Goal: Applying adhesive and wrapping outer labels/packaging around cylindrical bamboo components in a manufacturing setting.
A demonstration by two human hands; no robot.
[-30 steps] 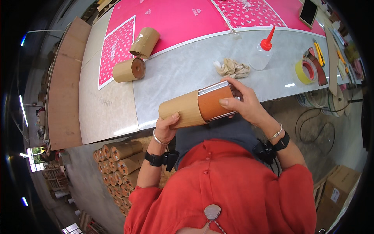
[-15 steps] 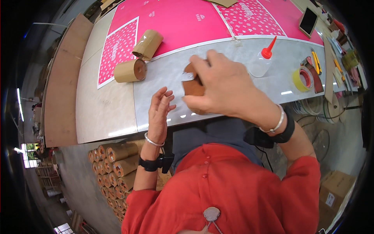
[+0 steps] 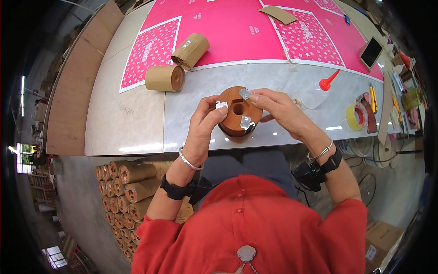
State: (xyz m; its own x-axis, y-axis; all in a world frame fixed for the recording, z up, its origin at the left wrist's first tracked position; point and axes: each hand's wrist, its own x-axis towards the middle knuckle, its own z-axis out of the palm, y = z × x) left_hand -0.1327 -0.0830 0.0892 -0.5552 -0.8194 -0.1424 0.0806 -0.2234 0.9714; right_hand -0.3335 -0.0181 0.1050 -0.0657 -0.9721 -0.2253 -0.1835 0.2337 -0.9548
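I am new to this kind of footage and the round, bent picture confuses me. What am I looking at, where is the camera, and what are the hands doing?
There is no machine here: a person in a red top works with two bare hands. The camera sits on the person's head and looks down, so the forearms come in from the bottom. Its very wide lens bends straight edges, which is why the table looks curved.

The left hand and the right hand hold a brown cardboard tube upright, seen end-on, with a hole in the middle of its reddish cap. Small silvery tabs sit on that cap, and the fingers pinch two of them.

On the table lie two more tubes, pink printed sheets, a glue bottle with a red tip, a roll of yellow tape and a phone. Below the table's left, many more tubes are stacked.
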